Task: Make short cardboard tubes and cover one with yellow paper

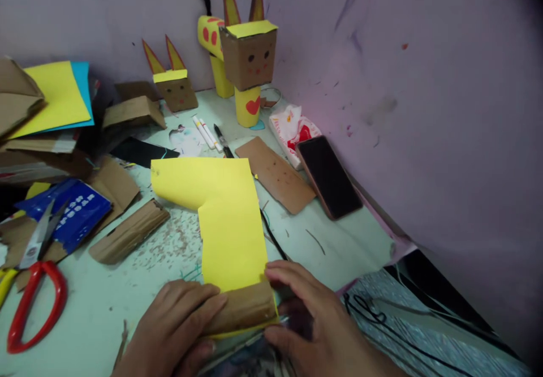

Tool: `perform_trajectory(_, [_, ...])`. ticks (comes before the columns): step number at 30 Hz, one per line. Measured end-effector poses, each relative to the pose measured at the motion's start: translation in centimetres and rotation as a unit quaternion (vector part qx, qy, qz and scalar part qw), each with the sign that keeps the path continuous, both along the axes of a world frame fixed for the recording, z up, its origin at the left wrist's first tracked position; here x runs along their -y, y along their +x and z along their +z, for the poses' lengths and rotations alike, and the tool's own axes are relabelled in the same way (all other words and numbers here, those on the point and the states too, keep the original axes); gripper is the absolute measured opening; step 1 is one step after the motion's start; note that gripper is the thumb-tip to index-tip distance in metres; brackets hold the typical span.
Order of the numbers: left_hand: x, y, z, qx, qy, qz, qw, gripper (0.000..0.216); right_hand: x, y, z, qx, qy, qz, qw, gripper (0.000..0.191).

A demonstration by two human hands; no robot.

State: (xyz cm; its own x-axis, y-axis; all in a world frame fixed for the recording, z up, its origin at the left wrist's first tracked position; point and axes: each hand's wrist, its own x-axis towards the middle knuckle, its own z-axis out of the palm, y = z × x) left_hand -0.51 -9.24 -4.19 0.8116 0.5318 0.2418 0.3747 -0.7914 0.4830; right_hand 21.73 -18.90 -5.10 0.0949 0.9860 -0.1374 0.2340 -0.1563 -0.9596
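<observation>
A brown cardboard tube (246, 307) lies across the near end of an L-shaped sheet of yellow paper (231, 235), close to the table's front edge. My left hand (182, 323) is closed over the tube's left end, fingers bent on top and thumb below. Around the right end curls my right hand (316, 315), with the index finger at the upper side and the thumb at the lower side. A narrow yellow strip of the paper shows along the tube's near side. Another cardboard roll (129, 231) rests left of the paper.
Red-handled scissors (38, 298) lie at left beside cardboard scraps and a blue packet (85, 210). Behind stand a cardboard animal figure (248, 57) and a smaller eared head (178, 91). A phone (328, 176), a cardboard strip (275, 173) and markers (207, 133) lie near the wall.
</observation>
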Motion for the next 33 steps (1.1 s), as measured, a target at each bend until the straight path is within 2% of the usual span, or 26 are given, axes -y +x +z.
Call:
perform_trajectory(4, [0.1, -0.4, -0.4, -0.003, 0.008, -0.003, 1.0, 0.031, 0.0, -0.2, -0.4, -0.046, -0.047, -0.028, 0.997, 0.062])
perform_trajectory(7, [0.2, -1.3, -0.3, -0.008, 0.032, 0.008, 0.999, 0.033, -2.0, -1.1, 0.0, -0.139, -0.066, -0.027, 0.988, 0.059])
perform_trajectory(9, [0.3, -1.8, 0.0, -0.011, 0.042, 0.016, 0.999, 0.033, -3.8, -1.8, 0.3, -0.184, -0.064, -0.001, 0.981, 0.056])
perform_trajectory(11, [0.3, -2.0, 0.3, -0.022, 0.037, 0.022, 0.999, 0.034, -5.4, -2.2, 0.4, -0.162, -0.051, 0.039, 0.985, 0.05])
perform_trajectory(13, [0.4, -2.1, 0.4, -0.039, 0.027, 0.023, 0.999, 0.037, -6.3, -2.2, 0.4, -0.095, -0.006, 0.056, 0.994, 0.042])
perform_trajectory(15, [0.6, -2.0, 0.3, -0.04, 0.025, 0.035, 0.998, 0.037, -6.2, -1.5, 0.5, -0.027, 0.057, 0.044, 0.997, 0.033])
perform_trajectory(17, [0.7, -2.0, 0.2, -0.026, 0.026, 0.054, 0.998, 0.035, -5.4, -0.5, 0.7, 0.01, 0.088, 0.047, 0.995, 0.027])
perform_trajectory(18, [0.8, -2.0, 0.1, -0.021, 0.028, 0.06, 0.998, 0.034, -4.9, 0.0, 0.9, 0.016, 0.083, 0.065, 0.994, 0.027])
perform_trajectory(19, [0.9, -2.0, 0.0, -0.023, 0.029, 0.06, 0.998, 0.034, -4.3, 0.5, 1.0, 0.024, 0.077, 0.102, 0.992, 0.037])
perform_trajectory(21, [1.1, -2.0, 0.0, -0.039, 0.035, 0.055, 0.997, 0.035, -3.6, 0.9, 1.2, 0.059, 0.086, 0.187, 0.977, 0.073])
perform_trajectory(22, [1.3, -2.0, 0.0, -0.043, 0.042, 0.056, 0.997, 0.036, -3.4, 0.8, 1.2, 0.082, 0.101, 0.219, 0.967, 0.083])
perform_trajectory(23, [1.6, -2.1, 0.0, -0.042, 0.048, 0.055, 0.996, 0.037, -3.4, 0.7, 1.1, 0.103, 0.119, 0.238, 0.958, 0.083])
perform_trajectory(26, [2.5, -2.8, -0.1, 0.0, 0.068, 0.06, 0.996, 0.038, -3.8, -0.1, 0.5, 0.125, 0.156, 0.245, 0.949, 0.056])
perform_trajectory(27, [2.8, -3.1, 0.0, 0.013, 0.068, 0.093, 0.993, 0.039, -4.0, -0.3, 0.3, 0.12, 0.16, 0.246, 0.948, 0.051])
perform_trajectory(29, [2.9, -3.6, 0.3, 0.018, 0.041, 0.23, 0.972, 0.038, -4.3, -0.5, 0.0, 0.112, 0.169, 0.255, 0.946, 0.05])
perform_trajectory(31, [2.2, -3.8, 0.8, -0.005, -0.025, 0.396, 0.918, 0.032, -4.3, -0.4, -0.2, 0.113, 0.178, 0.264, 0.941, 0.053])
perform_trajectory(33, [0.9, -3.3, 1.4, -0.034, -0.114, 0.465, 0.877, 0.039, -4.2, -0.3, -0.3, 0.117, 0.191, 0.277, 0.934, 0.055])
